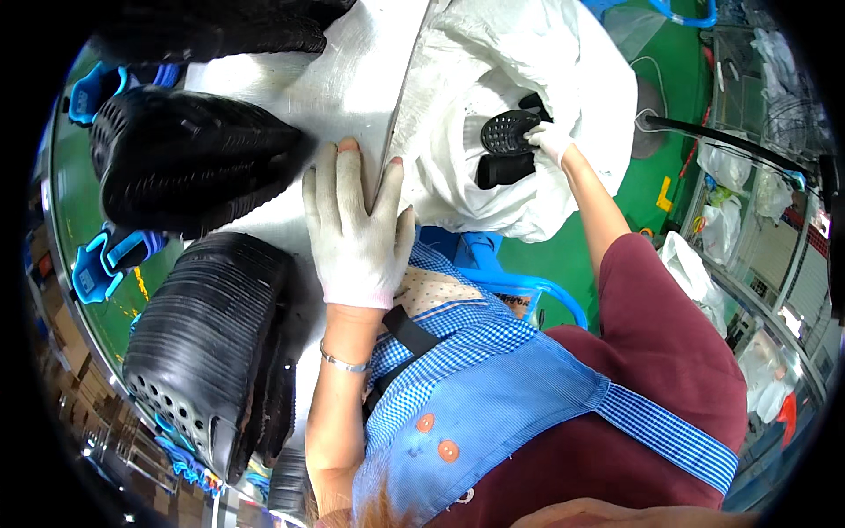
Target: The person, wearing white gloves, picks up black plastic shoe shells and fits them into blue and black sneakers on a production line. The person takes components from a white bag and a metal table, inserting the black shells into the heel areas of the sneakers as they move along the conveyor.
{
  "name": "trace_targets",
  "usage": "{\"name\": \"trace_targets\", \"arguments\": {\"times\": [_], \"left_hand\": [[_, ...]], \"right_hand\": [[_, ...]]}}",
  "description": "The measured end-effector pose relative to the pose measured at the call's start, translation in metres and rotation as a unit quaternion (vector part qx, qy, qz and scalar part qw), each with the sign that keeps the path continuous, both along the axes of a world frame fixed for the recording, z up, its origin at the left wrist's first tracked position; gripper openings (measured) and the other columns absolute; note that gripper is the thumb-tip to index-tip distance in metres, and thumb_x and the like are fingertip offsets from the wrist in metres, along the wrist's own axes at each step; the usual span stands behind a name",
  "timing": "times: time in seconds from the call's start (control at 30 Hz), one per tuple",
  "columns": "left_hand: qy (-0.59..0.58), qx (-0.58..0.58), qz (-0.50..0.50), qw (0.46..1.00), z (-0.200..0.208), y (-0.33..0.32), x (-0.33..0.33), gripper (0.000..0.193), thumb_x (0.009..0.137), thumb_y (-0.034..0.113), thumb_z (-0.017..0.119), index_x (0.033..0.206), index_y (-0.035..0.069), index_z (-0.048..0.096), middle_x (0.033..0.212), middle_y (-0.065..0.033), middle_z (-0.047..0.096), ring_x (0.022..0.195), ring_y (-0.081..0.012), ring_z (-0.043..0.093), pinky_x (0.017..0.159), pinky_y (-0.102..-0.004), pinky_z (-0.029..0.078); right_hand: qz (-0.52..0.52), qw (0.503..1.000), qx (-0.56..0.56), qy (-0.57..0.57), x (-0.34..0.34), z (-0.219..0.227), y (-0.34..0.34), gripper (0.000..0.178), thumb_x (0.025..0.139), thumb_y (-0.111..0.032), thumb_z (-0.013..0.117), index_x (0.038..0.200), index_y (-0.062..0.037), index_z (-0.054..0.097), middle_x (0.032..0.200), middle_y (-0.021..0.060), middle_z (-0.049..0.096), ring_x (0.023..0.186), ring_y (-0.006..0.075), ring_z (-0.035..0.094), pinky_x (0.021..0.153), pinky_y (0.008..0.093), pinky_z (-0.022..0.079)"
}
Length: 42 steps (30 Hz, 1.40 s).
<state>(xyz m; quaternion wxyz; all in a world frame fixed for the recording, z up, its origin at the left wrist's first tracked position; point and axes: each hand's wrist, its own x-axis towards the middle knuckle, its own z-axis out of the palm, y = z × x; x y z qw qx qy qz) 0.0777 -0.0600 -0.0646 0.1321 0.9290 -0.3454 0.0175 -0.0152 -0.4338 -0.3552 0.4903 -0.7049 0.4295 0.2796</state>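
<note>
My left hand, in a white knit glove, lies flat on the edge of the metal table, fingers spread, holding nothing. My right hand, also gloved, reaches down into a big white sack beside the table and grips a black perforated plastic piece. More black pieces lie inside the sack just under it.
Stacks of black perforated plastic parts cover the table's left side, with another stack at the top. Blue holders sit along the table's far edge. A blue chair stands below the sack on the green floor.
</note>
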Motion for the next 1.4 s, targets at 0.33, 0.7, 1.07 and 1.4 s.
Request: {"name": "trace_targets", "arguments": {"times": [0.33,0.7,1.07,1.4], "left_hand": [[0.177,-0.209,-0.151,0.95,-0.001,-0.008,-0.007,0.093,0.071,0.052,0.077,0.144,0.007,0.043,0.144,-0.0175,0.047,0.134,-0.0425,0.04,0.113,-0.0481,0.034],[0.52,-0.661,0.165,0.515,0.032,0.033,-0.026,0.02,0.097,0.008,0.058,0.115,0.0,0.058,0.105,-0.0044,0.064,0.092,-0.0076,0.058,0.084,-0.0237,0.048],[0.463,-0.718,0.089,0.512,0.086,0.04,-0.028,0.041,0.103,0.013,0.045,0.141,0.0,0.037,0.134,-0.013,0.051,0.124,-0.0237,0.051,0.107,-0.041,0.042],[0.455,-0.73,0.104,0.499,0.091,0.047,-0.024,0.038,0.102,0.019,0.049,0.134,0.0,0.04,0.124,-0.0167,0.053,0.115,-0.0252,0.056,0.102,-0.0398,0.044]], "right_hand": [[0.38,0.823,0.29,-0.307,0.029,0.194,0.136,0.02,0.081,-0.014,0.064,0.093,0.0008,0.069,0.096,0.0118,0.067,0.087,0.0193,0.064,0.079,0.0319,0.051],[0.071,0.911,0.122,-0.389,0.025,0.302,0.201,0.04,0.098,-0.021,0.052,0.131,0.0017,0.055,0.115,0.011,0.065,0.104,0.0161,0.063,0.091,0.0293,0.049],[0.083,0.789,0.049,-0.606,0.037,0.362,0.257,0.072,0.08,-0.021,0.075,0.138,0.0074,0.043,0.13,0.0196,0.055,0.123,0.0269,0.054,0.106,0.0365,0.04],[0.034,0.693,-0.101,-0.713,0.152,0.413,0.283,0.022,0.094,-0.007,0.058,0.112,-0.0015,0.067,0.088,0.0018,0.066,0.077,0.0043,0.056,0.07,0.02,0.047]]}}
